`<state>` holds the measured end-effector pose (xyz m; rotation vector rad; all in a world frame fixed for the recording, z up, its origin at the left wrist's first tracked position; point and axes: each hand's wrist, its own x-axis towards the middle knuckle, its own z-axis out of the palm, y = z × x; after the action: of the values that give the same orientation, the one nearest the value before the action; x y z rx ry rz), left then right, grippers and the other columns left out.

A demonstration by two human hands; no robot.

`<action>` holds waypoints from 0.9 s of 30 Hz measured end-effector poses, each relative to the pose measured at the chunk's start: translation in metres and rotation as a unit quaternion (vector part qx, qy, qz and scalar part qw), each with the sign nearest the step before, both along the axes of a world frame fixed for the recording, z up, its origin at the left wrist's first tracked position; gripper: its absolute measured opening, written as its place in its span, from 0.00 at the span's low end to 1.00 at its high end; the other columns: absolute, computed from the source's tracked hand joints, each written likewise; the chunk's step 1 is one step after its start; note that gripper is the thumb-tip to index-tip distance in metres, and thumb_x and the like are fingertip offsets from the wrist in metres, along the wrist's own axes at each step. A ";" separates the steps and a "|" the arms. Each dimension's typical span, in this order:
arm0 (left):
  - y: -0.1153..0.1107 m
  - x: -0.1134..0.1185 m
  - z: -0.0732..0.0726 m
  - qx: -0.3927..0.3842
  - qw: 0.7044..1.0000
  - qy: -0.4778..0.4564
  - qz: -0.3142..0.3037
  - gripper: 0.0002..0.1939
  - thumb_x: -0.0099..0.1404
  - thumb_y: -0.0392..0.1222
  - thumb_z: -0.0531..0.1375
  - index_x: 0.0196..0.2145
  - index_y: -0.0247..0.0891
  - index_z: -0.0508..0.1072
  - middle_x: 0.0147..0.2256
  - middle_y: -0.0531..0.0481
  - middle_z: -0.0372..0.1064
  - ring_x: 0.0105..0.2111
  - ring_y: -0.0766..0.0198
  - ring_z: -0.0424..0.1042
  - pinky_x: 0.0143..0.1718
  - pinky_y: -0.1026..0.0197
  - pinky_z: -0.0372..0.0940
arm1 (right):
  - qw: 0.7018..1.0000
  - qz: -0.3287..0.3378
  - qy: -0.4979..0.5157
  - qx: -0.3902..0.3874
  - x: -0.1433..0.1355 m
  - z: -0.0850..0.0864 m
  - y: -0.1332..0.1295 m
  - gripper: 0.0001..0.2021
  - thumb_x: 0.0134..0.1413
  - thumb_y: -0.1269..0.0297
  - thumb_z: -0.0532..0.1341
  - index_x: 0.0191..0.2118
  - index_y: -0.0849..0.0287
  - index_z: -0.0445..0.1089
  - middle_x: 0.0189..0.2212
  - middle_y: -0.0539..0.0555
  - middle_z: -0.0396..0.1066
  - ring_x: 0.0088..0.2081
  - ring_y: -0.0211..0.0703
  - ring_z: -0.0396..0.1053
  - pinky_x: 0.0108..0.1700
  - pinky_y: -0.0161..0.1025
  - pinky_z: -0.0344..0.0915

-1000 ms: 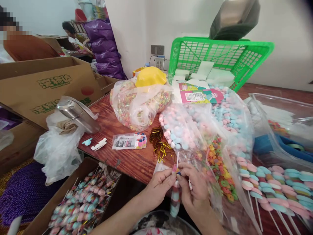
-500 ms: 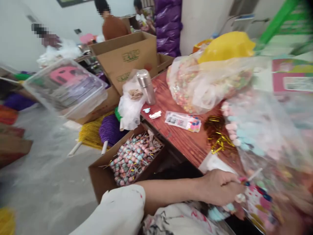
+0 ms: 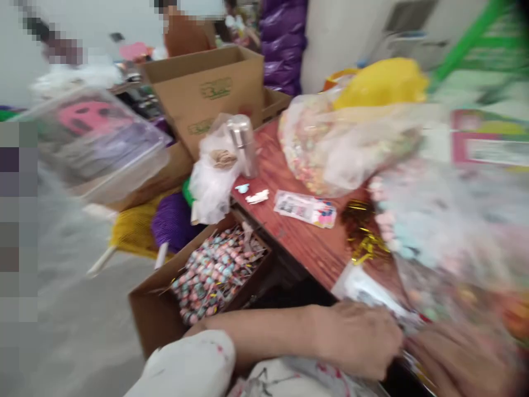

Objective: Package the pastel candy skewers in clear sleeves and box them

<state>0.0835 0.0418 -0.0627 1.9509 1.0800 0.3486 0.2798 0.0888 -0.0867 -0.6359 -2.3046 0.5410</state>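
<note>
My left hand is closed at the table's near edge, its back turned up and its fingertips hidden. What it holds is covered by the hand. My right hand, smeared by motion, is close beside it at the lower right. A bit of shiny clear wrapping shows low between the hands. Just beyond them lies a white plastic packet. Gold foil strips and a small stack of printed bags are on the red wood-grain table.
An open carton of pink and blue beaded sticks stands left of my arm. Large clear bags of sweets-like pieces fill the table's right. A steel flask stands at the far corner. Other people sit in the background.
My left hand has turned over, and the white stick and colourful printed bag seen at it before are now hidden. My right hand has come closer. The view has shifted slightly.
</note>
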 end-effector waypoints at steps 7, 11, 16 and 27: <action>0.011 -0.026 0.005 -0.287 0.930 -0.211 0.092 0.14 0.63 0.43 0.51 0.22 0.38 0.65 0.19 0.53 0.61 0.18 0.67 0.61 0.21 0.64 0.58 | 0.958 -0.047 -0.188 0.210 -0.022 0.045 -0.014 0.18 0.57 0.71 0.55 0.51 0.49 0.70 0.47 0.53 0.75 0.51 0.56 0.66 0.52 0.58 0.50; 0.016 -0.038 0.011 -0.497 0.828 -0.258 -0.010 0.19 0.56 0.58 0.58 0.21 0.38 0.67 0.18 0.54 0.60 0.14 0.69 0.56 0.16 0.65 0.53 | 0.966 0.060 -0.184 0.173 -0.020 0.053 -0.018 0.14 0.58 0.73 0.56 0.48 0.54 0.70 0.35 0.51 0.76 0.44 0.47 0.69 0.54 0.54 0.50; 0.003 -0.043 0.010 -0.211 0.963 -0.162 0.037 0.17 0.66 0.52 0.53 0.28 0.38 0.69 0.25 0.51 0.64 0.23 0.66 0.62 0.27 0.63 0.59 | 0.982 0.035 -0.183 0.005 -0.039 0.046 -0.013 0.14 0.60 0.74 0.50 0.27 0.57 0.67 0.22 0.50 0.69 0.30 0.42 0.66 0.44 0.48 0.57; -0.005 -0.078 -0.003 -0.223 0.807 -0.342 0.427 0.16 0.58 0.50 0.61 0.22 0.34 0.70 0.19 0.53 0.64 0.15 0.71 0.61 0.16 0.68 0.53 | 0.976 -0.079 -0.197 -0.038 -0.073 0.026 0.062 0.10 0.59 0.71 0.56 0.32 0.57 0.73 0.33 0.54 0.74 0.39 0.45 0.64 0.42 0.45 0.53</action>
<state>0.0057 0.0372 -0.0658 0.6988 1.3115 1.0763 0.2070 0.1512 -0.0605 -1.0329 -2.5759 0.4596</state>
